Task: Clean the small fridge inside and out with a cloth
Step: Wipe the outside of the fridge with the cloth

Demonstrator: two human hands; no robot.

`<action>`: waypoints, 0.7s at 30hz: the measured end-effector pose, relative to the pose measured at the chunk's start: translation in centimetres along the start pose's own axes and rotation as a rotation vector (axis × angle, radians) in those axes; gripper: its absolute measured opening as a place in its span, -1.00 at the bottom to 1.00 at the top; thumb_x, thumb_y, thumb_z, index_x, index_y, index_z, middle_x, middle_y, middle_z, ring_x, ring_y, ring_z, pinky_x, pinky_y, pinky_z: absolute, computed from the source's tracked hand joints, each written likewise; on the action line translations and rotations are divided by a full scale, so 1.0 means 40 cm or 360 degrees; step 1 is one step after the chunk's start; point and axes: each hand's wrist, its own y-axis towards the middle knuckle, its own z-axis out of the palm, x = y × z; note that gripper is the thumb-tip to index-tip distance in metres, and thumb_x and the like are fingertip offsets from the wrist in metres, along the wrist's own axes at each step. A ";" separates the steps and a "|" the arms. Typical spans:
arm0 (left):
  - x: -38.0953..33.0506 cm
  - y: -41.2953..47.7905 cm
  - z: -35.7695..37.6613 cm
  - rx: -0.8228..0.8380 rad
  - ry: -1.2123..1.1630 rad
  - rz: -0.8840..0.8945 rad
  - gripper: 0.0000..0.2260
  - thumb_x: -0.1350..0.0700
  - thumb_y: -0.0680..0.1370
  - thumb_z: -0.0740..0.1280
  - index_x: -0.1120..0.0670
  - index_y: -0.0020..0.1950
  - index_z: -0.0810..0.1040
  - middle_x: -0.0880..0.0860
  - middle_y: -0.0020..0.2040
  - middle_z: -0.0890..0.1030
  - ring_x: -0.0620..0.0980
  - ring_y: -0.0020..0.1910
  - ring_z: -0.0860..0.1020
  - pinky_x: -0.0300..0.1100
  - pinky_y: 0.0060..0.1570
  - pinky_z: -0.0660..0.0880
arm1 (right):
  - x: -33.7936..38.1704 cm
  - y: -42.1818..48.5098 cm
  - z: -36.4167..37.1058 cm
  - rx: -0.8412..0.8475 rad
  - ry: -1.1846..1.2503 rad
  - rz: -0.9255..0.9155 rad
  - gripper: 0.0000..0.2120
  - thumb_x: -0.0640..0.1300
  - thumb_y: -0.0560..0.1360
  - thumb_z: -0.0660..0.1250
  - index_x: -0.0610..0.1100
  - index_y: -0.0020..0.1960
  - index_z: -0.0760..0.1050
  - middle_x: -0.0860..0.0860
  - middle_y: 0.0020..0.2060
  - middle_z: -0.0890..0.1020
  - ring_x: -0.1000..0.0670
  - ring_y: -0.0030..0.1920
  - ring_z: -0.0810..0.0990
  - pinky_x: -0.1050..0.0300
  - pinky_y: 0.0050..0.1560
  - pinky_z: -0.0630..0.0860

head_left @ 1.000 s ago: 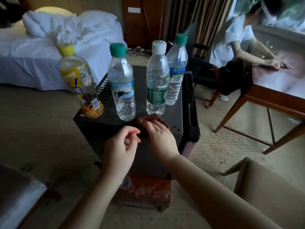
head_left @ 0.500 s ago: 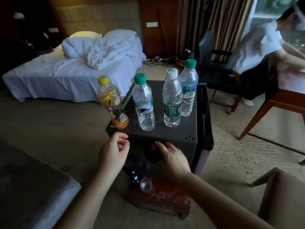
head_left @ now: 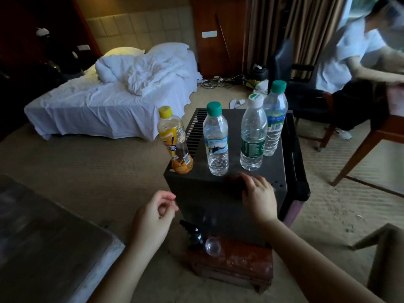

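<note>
The small black fridge (head_left: 218, 206) stands on a low wooden stand (head_left: 236, 265) in the middle of the view. A dark reddish-brown cloth (head_left: 232, 185) lies bunched over the near top edge of the fridge. My right hand (head_left: 259, 196) presses on the cloth's right part, fingers pointing toward the bottles. My left hand (head_left: 153, 219) hovers left of the fridge, loosely curled, touching nothing and holding nothing. The fridge's door side faces right and its inside is hidden.
On the fridge top stand an orange drink bottle (head_left: 175, 141) and three water bottles (head_left: 216, 141) (head_left: 252, 136) (head_left: 274, 119). A clear cup (head_left: 213, 246) lies on the stand. A bed (head_left: 109, 101) is behind, a dark low table (head_left: 43, 237) left, a seated person (head_left: 349, 57) and wooden table (head_left: 371, 136) right.
My right hand slid the cloth from the fridge top down onto the near side face, then back up to the top edge. My left hand drew away to the left.
</note>
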 end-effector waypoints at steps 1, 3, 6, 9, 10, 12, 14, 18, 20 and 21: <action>0.001 -0.001 -0.002 0.0016 -0.0011 0.0011 -0.83 0.23 0.54 0.32 -0.06 -0.02 0.53 -0.07 -0.18 0.64 -0.10 -0.16 0.62 -0.03 -0.03 0.56 | 0.019 -0.004 0.019 0.0044 -0.0006 -0.0014 -0.53 -0.34 0.20 0.52 -0.23 0.12 0.62 -0.11 -0.05 0.69 -0.18 -0.01 0.63 -0.05 -0.03 0.57; 0.006 -0.002 -0.015 0.0034 -0.0007 0.0024 -0.83 0.23 0.54 0.32 -0.06 -0.02 0.53 -0.07 -0.18 0.64 -0.11 -0.16 0.61 -0.03 -0.02 0.57 | 0.063 -0.008 0.050 0.0112 0.0039 -0.0052 -0.55 -0.32 0.22 0.53 -0.21 0.10 0.63 -0.09 -0.03 0.70 -0.16 0.03 0.63 -0.06 -0.02 0.57; 0.034 0.002 -0.039 0.0023 0.0046 0.0010 -0.82 0.21 0.53 0.33 -0.09 -0.03 0.53 -0.12 -0.20 0.64 -0.13 -0.17 0.62 0.00 -0.03 0.57 | 0.134 -0.004 0.091 0.0350 0.0223 -0.0095 -0.61 -0.21 0.29 0.44 -0.09 0.12 0.63 -0.01 0.00 0.69 -0.10 0.10 0.61 0.00 0.00 0.59; 0.050 0.006 -0.056 0.0058 0.0061 -0.0024 -0.82 0.21 0.54 0.33 -0.09 -0.04 0.53 -0.18 -0.18 0.64 -0.12 -0.17 0.62 0.05 -0.02 0.57 | 0.172 -0.045 0.097 0.0680 0.0194 -0.0162 -0.47 -0.15 0.11 0.59 0.03 0.08 0.63 0.12 -0.08 0.69 -0.02 0.02 0.61 0.15 -0.07 0.55; 0.047 0.009 -0.059 0.0083 0.0071 -0.0031 -0.83 0.21 0.54 0.33 -0.09 -0.04 0.53 -0.16 -0.18 0.64 -0.12 -0.17 0.62 0.06 -0.02 0.57 | 0.174 -0.069 0.088 0.0780 0.0197 -0.0165 -0.45 -0.13 0.15 0.57 0.05 0.13 0.60 0.14 -0.05 0.68 -0.02 0.04 0.57 0.14 -0.04 0.52; 0.025 0.021 -0.057 0.0135 0.0090 -0.0025 -0.83 0.19 0.54 0.32 -0.10 -0.03 0.53 -0.10 -0.19 0.64 -0.13 -0.15 0.62 0.03 -0.01 0.57 | 0.154 -0.118 0.070 0.0858 0.0215 -0.0130 -0.44 -0.10 0.24 0.48 0.11 0.23 0.52 0.19 0.05 0.63 0.00 0.11 0.49 0.17 0.03 0.41; -0.003 0.045 -0.038 0.0154 0.0108 0.0035 -0.86 0.17 0.54 0.33 -0.09 -0.01 0.53 -0.09 -0.15 0.63 -0.15 -0.14 0.61 -0.02 -0.01 0.58 | 0.115 -0.147 0.044 0.0797 0.0212 -0.0057 -0.48 -0.11 0.23 0.42 0.15 0.18 0.53 0.23 0.02 0.63 0.01 0.04 0.50 0.19 -0.05 0.38; -0.071 0.104 0.054 0.0080 0.0115 0.0192 -0.84 0.15 0.53 0.36 0.02 0.10 0.52 -0.10 -0.06 0.60 -0.20 -0.13 0.55 -0.24 -0.07 0.53 | 0.040 -0.119 -0.018 0.0494 0.0231 0.0009 -0.63 -0.15 0.33 0.25 0.08 0.08 0.60 0.18 -0.06 0.68 -0.04 -0.10 0.56 0.04 -0.14 0.54; -0.105 0.127 0.109 0.0070 0.0011 0.0158 -0.74 0.14 0.53 0.37 0.08 0.21 0.47 -0.06 0.09 0.56 -0.19 -0.05 0.53 -0.33 -0.05 0.46 | 0.005 -0.087 -0.060 0.0381 0.0182 -0.0015 -0.65 -0.20 0.35 0.29 0.02 0.09 0.61 0.12 -0.06 0.69 -0.07 -0.10 0.57 -0.04 -0.13 0.57; -0.120 0.138 0.133 0.0061 -0.0041 0.0125 -0.67 0.13 0.52 0.38 0.10 0.26 0.44 -0.03 0.16 0.53 -0.15 0.01 0.52 -0.30 0.00 0.45 | -0.010 -0.071 -0.082 0.0349 0.0167 -0.0023 -0.64 -0.24 0.34 0.33 0.01 0.09 0.61 0.12 -0.05 0.69 -0.08 -0.09 0.57 -0.04 -0.11 0.57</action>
